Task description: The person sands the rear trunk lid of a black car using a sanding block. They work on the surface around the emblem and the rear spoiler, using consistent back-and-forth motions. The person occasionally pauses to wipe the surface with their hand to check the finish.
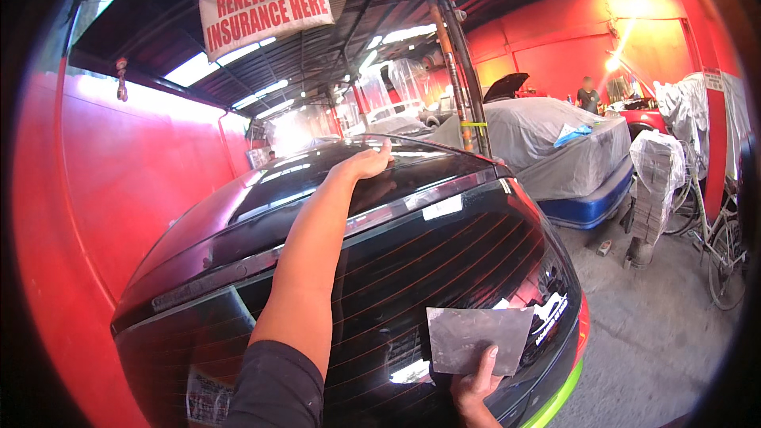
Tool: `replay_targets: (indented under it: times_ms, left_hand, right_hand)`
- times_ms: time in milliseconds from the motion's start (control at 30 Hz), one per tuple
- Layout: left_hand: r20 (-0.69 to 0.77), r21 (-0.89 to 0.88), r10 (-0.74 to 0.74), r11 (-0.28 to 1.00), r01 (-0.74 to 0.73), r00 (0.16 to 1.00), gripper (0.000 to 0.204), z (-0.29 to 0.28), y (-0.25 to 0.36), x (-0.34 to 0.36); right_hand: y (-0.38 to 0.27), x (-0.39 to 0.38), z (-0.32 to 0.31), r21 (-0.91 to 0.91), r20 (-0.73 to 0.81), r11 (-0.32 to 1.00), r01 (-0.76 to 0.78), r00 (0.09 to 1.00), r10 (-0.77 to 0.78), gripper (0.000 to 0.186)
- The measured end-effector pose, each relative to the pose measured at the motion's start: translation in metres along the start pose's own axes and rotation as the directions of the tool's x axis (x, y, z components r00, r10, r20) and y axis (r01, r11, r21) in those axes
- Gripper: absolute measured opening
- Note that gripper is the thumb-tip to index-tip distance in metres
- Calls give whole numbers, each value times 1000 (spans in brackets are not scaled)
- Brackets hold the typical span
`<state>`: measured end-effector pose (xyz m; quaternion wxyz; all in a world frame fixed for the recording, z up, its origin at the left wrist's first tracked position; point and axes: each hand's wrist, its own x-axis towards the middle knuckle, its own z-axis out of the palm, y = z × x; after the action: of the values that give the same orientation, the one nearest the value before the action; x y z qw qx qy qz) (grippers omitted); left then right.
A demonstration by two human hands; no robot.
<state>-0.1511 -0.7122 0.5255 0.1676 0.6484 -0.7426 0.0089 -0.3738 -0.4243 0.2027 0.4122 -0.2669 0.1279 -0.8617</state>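
My left arm reaches out over the black roof (pixel 301 182) of a car. At its end my left hand (pixel 370 163) is on or just above the roof surface, thumb sticking up. Its other fingers are hidden, so whether it holds anything does not show. Low on the right, my right hand (pixel 477 384) grips a dark grey rectangular sheet (pixel 468 337) that looks like sandpaper, thumb on top and fingers beneath. The sheet is in front of the car's rear window (pixel 380 269), which has thin heating lines and a white sticker (pixel 548 313).
A red wall (pixel 143 135) runs along the left. To the right, a car under a grey cover (pixel 547 139) stands behind a blue mattress-like block (pixel 590 204). Beyond are a wrapped upright object (pixel 656 182), a bicycle (pixel 723 257) and a distant person (pixel 587 97). A post (pixel 460 55) rises behind the roof.
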Motion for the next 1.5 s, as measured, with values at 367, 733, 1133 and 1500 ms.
replay_targets:
  times_ms: [367, 733, 1133, 1500]
  left_hand:
    - [-22, 70, -34, 997, 35, 999, 81, -3, 18, -22]
    - [136, 242, 105, 961, -136, 985, 83, -2, 44, -93]
    - [-61, 309, -12, 951, 31, 998, 90, -68, -54, -303]
    - [-689, 386, 41, 866, 318, 724, 66, -43, -105, -437]
  right_hand:
    - [1, 1, -6, 20, 19, 998, -58, 998, 57, 46]
    - [7, 2, -4, 35, 29, 999, -26, 999, 25, 43]
    - [8, 2, -1, -42, -31, 999, -4, 1000, 3, 41]
    - [11, 4, -1, -129, -64, 991, 41, 997, -49, 47]
